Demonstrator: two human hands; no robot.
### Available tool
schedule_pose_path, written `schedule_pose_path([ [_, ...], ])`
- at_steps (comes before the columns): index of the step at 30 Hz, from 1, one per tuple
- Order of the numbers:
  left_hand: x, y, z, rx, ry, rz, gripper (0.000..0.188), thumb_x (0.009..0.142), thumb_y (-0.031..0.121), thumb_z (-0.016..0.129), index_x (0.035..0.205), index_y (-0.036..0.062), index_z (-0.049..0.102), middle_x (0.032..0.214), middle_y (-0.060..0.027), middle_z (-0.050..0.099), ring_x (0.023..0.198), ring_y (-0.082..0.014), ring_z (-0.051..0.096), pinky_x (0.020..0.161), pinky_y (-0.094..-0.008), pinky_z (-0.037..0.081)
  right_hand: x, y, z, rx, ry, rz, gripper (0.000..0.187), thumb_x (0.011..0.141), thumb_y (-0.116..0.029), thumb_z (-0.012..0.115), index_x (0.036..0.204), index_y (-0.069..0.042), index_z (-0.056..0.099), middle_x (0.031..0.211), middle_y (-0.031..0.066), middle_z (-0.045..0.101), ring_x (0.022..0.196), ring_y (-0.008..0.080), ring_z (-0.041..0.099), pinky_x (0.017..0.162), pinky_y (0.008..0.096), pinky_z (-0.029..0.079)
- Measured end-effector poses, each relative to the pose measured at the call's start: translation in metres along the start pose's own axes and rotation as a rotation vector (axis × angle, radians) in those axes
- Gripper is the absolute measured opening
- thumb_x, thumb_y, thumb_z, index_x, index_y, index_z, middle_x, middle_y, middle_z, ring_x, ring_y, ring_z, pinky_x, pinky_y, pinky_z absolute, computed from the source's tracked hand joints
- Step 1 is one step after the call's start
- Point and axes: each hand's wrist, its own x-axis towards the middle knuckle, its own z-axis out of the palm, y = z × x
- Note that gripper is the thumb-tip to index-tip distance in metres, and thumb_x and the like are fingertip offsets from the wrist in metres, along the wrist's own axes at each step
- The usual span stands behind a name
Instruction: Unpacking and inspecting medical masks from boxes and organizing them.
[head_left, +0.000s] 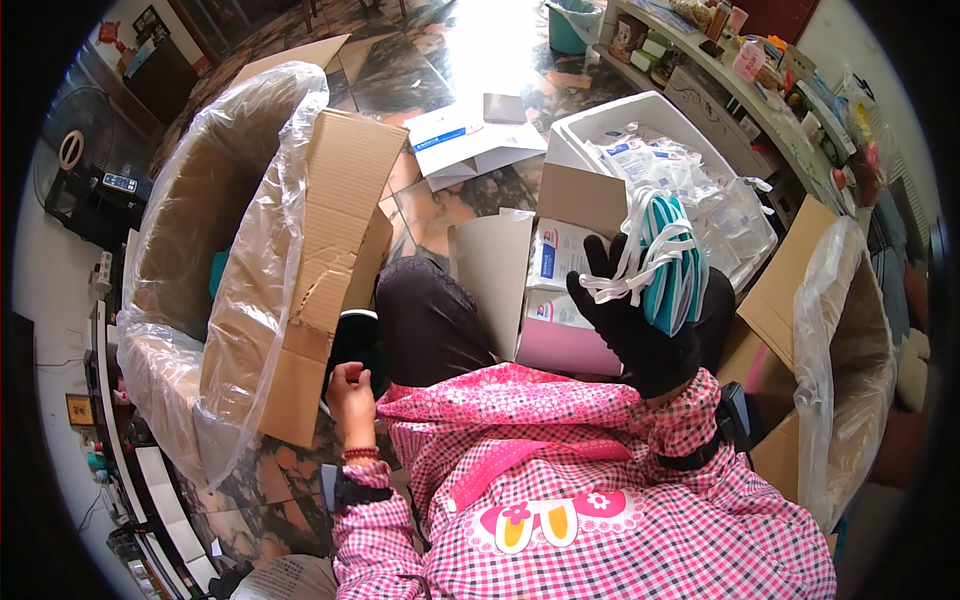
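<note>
My right hand (640, 330), in a black glove, is raised in front of my right knee. It grips a bundle of teal-and-white face masks (672, 265) with white straps hanging loose over the fingers. Beneath and beside that hand stands an open carton (565, 345) with a pink front, holding white packets (560, 255) with blue print. My left hand (352, 405), bare with a red beaded bracelet, is low beside my left knee. Its fingers are curled, and whatever may be in them is hidden. Close to it, a dark round container with a pale rim (358, 314) is partly covered.
A large cardboard box (340, 200) lined with clear plastic stands at my left, another lined box (770, 300) at my right. Beyond the carton is a white foam bin (590, 115) full of clear packets. A flattened white box (480, 150) lies on the tiled floor.
</note>
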Motion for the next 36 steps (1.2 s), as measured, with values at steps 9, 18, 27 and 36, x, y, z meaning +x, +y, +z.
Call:
schedule_pose_path([
  [9, -0.090, 0.247, -0.013, -0.779, -0.340, 0.653, 0.011, 0.088, 0.006, 0.076, 0.096, 0.0021, 0.069, 0.085, -0.0056, 0.069, 0.071, -0.0106, 0.068, 0.059, -0.0234, 0.054, -0.003, -0.008, 0.010, 0.068, -0.066, -0.114, 0.046, 0.100, -0.026, 0.060, 0.143, -0.012, 0.051, 0.135, 0.0120, 0.060, 0.121, 0.0291, 0.060, 0.098, 0.0440, 0.049],
  [18, -0.092, 0.287, 0.029, -0.542, -0.285, 0.753, 0.015, 0.085, 0.008, 0.074, 0.093, 0.0000, 0.064, 0.079, -0.0133, 0.067, 0.061, -0.0229, 0.068, 0.055, -0.0324, 0.053, -0.013, -0.002, 0.019, 0.463, -0.090, 0.104, 0.049, 0.101, -0.031, 0.056, 0.145, -0.011, 0.048, 0.136, 0.0124, 0.058, 0.123, 0.0280, 0.058, 0.101, 0.0438, 0.048],
  [27, -0.107, 0.261, 0.006, -0.548, -0.585, 0.831, 0.010, 0.093, 0.009, 0.064, 0.093, 0.0018, 0.057, 0.079, -0.0154, 0.056, 0.068, -0.0339, 0.059, 0.061, -0.0414, 0.045, -0.014, 0.032, 0.008, 0.862, -0.156, 0.380, 0.052, 0.102, -0.036, 0.052, 0.146, -0.010, 0.044, 0.138, 0.0129, 0.056, 0.126, 0.0270, 0.056, 0.105, 0.0435, 0.047],
  [36, -0.096, 0.162, -0.069, -0.470, -0.634, 0.117, 0.011, 0.099, 0.008, 0.060, 0.091, 0.0023, 0.062, 0.076, -0.0016, 0.060, 0.063, -0.0081, 0.056, 0.054, -0.0276, 0.045, 0.004, 0.197, -0.047, 1.565, -0.420, -0.054, 0.055, 0.104, -0.041, 0.048, 0.148, -0.009, 0.040, 0.139, 0.0134, 0.054, 0.129, 0.0259, 0.054, 0.108, 0.0433, 0.045],
])
